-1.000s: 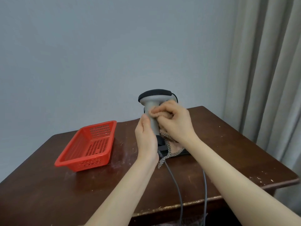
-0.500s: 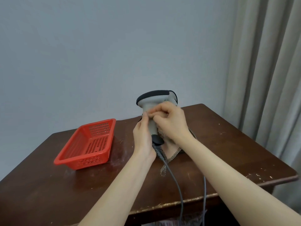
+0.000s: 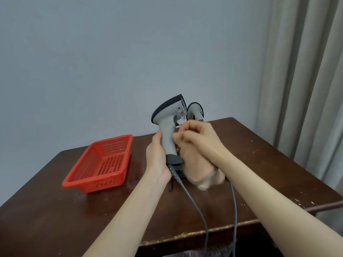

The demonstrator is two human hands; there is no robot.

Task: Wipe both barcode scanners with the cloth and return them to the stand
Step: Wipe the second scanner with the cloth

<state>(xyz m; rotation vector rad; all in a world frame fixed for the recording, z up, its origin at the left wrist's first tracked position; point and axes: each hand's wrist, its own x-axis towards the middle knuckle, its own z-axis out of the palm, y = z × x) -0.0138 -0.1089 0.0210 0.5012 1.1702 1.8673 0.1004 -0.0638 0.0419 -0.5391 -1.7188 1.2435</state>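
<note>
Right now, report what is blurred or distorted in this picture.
Head view: the cloth under the right hand is smeared by motion; the held scanner is sharp; light is soft and even, no glare; the wide lens tilts the curtain at the right edge.

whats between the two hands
The held scanner: its grey handle, seen in the head view. The left hand grips it, and the right hand, holding the cloth, is at its other side.
</note>
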